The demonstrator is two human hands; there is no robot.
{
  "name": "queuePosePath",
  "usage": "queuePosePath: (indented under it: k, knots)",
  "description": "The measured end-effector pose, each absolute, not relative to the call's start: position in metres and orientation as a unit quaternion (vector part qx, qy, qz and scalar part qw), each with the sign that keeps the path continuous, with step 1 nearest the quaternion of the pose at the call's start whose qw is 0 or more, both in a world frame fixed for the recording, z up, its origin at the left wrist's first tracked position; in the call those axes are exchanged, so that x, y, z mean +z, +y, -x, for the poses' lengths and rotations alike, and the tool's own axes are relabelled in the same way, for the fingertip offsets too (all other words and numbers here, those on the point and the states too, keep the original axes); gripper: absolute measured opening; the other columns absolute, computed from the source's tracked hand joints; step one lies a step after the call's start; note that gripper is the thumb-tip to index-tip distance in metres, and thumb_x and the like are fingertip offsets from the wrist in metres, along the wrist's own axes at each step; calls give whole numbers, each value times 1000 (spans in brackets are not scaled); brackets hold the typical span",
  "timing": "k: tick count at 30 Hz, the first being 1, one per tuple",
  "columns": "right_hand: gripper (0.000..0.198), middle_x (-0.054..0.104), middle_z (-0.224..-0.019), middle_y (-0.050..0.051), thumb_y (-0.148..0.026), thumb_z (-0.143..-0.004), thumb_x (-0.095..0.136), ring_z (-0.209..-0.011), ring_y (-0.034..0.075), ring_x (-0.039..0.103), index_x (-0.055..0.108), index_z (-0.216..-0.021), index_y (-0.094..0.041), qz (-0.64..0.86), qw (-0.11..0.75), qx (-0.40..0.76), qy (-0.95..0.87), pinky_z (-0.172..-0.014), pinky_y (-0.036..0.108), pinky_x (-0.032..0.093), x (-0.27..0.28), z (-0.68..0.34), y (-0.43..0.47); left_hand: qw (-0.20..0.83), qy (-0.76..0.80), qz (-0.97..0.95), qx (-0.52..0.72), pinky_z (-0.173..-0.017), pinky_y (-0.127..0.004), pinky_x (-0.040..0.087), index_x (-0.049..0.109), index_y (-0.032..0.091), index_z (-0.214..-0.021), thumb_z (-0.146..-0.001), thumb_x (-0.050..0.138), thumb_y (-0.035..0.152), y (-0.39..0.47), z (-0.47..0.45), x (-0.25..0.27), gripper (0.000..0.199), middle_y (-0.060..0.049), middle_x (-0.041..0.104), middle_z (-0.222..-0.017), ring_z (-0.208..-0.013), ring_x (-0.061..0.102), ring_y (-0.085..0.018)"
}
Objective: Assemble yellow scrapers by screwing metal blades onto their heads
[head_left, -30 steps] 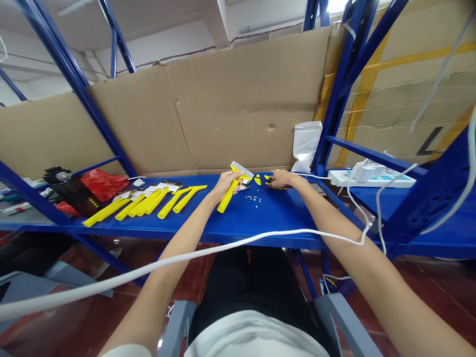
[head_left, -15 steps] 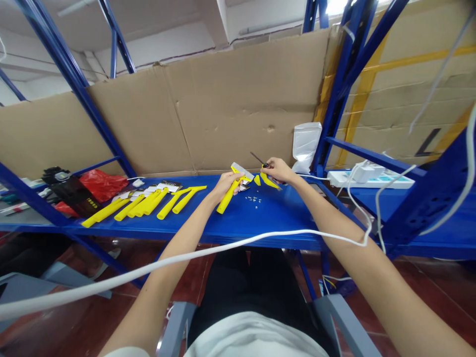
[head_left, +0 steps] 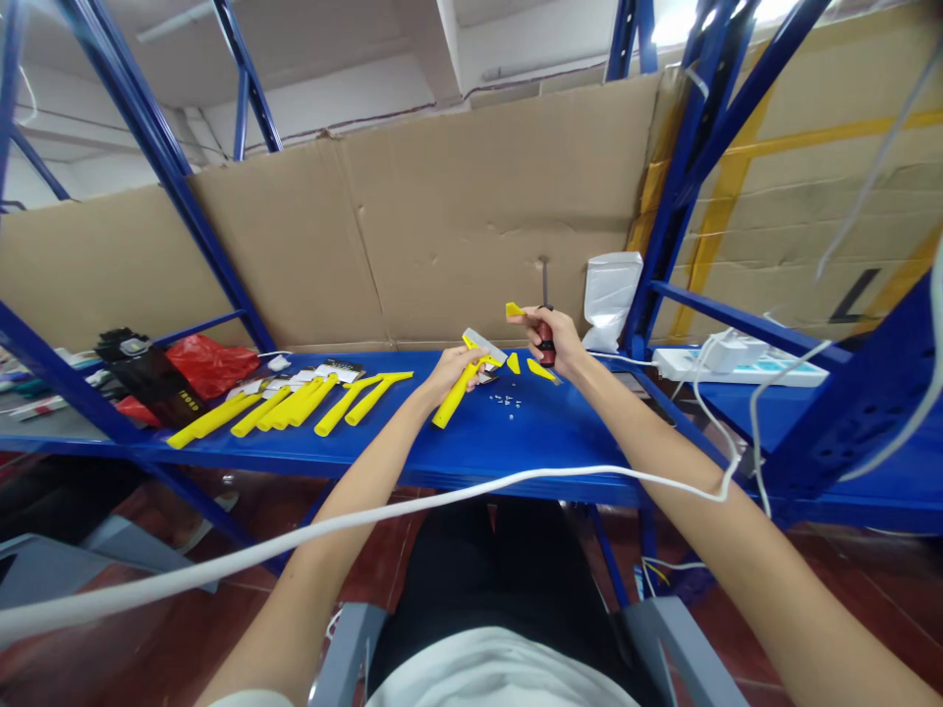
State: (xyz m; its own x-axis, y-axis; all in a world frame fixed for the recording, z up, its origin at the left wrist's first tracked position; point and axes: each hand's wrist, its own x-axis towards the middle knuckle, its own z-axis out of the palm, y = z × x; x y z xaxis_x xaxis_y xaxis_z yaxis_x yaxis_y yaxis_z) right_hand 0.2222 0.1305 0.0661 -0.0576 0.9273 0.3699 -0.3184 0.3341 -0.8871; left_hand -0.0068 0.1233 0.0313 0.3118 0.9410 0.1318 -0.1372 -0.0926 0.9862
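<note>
My left hand (head_left: 446, 371) is closed around a yellow scraper (head_left: 454, 399), whose grey metal blade points up and away from me. In my right hand (head_left: 564, 340) is a screwdriver (head_left: 545, 352) with a dark red and black handle, its shaft pointing up. The thumb and fingers of that hand also pinch a small yellow plastic piece (head_left: 514, 309), raised above the shelf. Below it lie a yellow wedge-shaped piece (head_left: 514, 364) and another yellow piece (head_left: 541, 371). Several tiny screws (head_left: 507, 401) are scattered right of the scraper.
Yellow handles (head_left: 372, 398) and several yellow scrapers (head_left: 295, 405) lie at left on the blue shelf (head_left: 471, 447). Further left are a red plastic bag (head_left: 213, 365) and a black box (head_left: 158, 388). A white bag (head_left: 611, 295) stands behind. A white cable (head_left: 413, 501) crosses in front.
My right hand has lifted a small yellow piece from the shelf. The screwdriver has swung from pointing left to pointing up. My left hand still holds the scraper.
</note>
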Motion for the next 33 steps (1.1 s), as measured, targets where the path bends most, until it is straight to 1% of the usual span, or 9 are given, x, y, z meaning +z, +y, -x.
queuePosePath:
  k: [3, 7, 11, 16, 20, 23, 27, 30, 33]
  knots:
    - [44, 84, -93, 5, -51, -82, 96, -51, 7, 35, 64, -91, -22, 277, 636, 496, -523, -36, 18, 39, 65, -222, 132, 576, 348, -574, 467, -39, -22, 37, 66, 15, -85, -91, 92, 38, 124, 7, 30, 35, -1, 69, -71, -41, 52, -7]
    - [56, 74, -76, 1, -61, -77, 102, -47, 6, 35, 61, -82, -23, 286, 648, 469, -527, -34, 19, 38, 60, -222, 136, 573, 349, -579, 463, -39, -23, 38, 66, 16, -86, -91, 92, 40, 124, 8, 29, 36, -1, 68, -70, -41, 52, -7]
    - [59, 62, -65, -4, -67, -82, 97, -43, 6, 36, 58, -81, -24, 297, 641, 466, -532, -34, 21, 38, 58, -222, 137, 570, 352, -583, 460, -39, -22, 37, 66, 16, -87, -92, 92, 41, 124, 8, 29, 36, 0, 67, -68, -41, 51, -7]
    - [61, 63, -68, -5, -69, -84, 96, -42, 5, 35, 53, -83, -25, 304, 619, 482, -541, -34, 20, 39, 60, -218, 131, 570, 356, -588, 451, -40, -22, 38, 67, 16, -90, -91, 94, 43, 124, 8, 28, 38, 0, 67, -68, -41, 52, -7]
    - [60, 65, -67, -5, -67, -83, 97, -41, 4, 36, 54, -83, -24, 302, 597, 494, -555, -34, 20, 39, 61, -215, 128, 568, 356, -594, 445, -40, -23, 39, 68, 15, -90, -93, 92, 42, 125, 9, 28, 35, -1, 69, -69, -42, 53, -8]
    - [58, 66, -64, -4, -65, -84, 97, -38, 5, 37, 57, -82, -23, 312, 564, 506, -574, -33, 21, 38, 60, -214, 127, 564, 361, -597, 441, -39, -23, 39, 70, 14, -91, -95, 89, 40, 125, 8, 28, 32, -2, 69, -68, -41, 53, -8]
    - [57, 58, -50, -3, -62, -82, 99, -34, 7, 40, 60, -74, -21, 344, 494, 522, -605, -31, 21, 37, 57, -209, 123, 559, 375, -600, 431, -39, -23, 38, 72, 13, -93, -95, 89, 37, 124, 6, 29, 30, -2, 69, -68, -40, 53, -9]
    - [57, 67, -54, 2, -59, -79, 102, -33, 8, 44, 62, -74, -20, 367, 455, 521, -622, -29, 22, 37, 54, -206, 122, 555, 386, -605, 420, -39, -23, 38, 72, 14, -89, -94, 88, 32, 123, 5, 27, 25, -3, 71, -69, -40, 53, -9]
    - [57, 73, -59, 5, -62, -79, 100, -32, 10, 49, 63, -75, -20, 400, 409, 486, -660, -26, 22, 35, 49, -206, 125, 549, 399, -608, 411, -38, -24, 37, 71, 14, -87, -94, 87, 27, 123, 4, 25, 21, -3, 71, -69, -39, 53, -9]
